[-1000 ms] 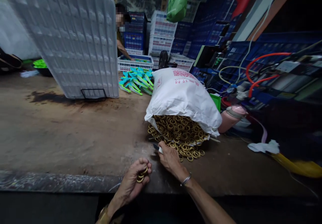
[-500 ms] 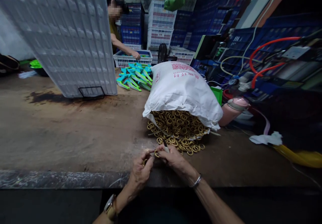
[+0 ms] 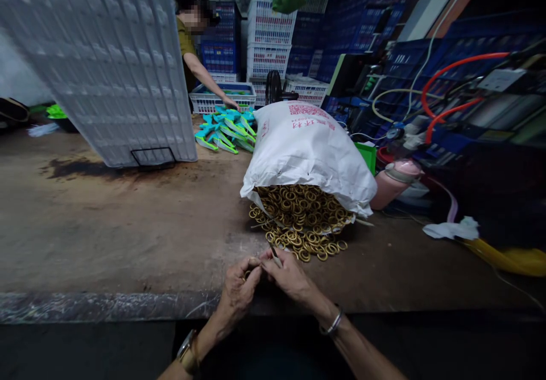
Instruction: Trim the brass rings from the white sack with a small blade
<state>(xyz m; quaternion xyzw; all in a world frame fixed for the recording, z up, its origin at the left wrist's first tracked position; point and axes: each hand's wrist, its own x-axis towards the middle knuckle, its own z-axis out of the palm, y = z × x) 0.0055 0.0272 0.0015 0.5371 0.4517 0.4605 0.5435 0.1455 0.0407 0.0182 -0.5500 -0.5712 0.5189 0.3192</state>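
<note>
Curled around a brass ring (image 3: 247, 276) in the left hand (image 3: 239, 286), clasping a blade (image 3: 276, 258) in the right hand (image 3: 294, 277). Meeting at the fingertips in front of the white sack (image 3: 309, 149), with loose rings (image 3: 307, 208) at its mouth and turquoise pieces (image 3: 227, 127) behind it.

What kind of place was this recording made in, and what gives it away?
Most likely a small workshop or factory floor. A large white sack lies with its mouth open, gold-coloured rings spilling onto a stained worktable, and stacked plastic crates stand behind.
</note>
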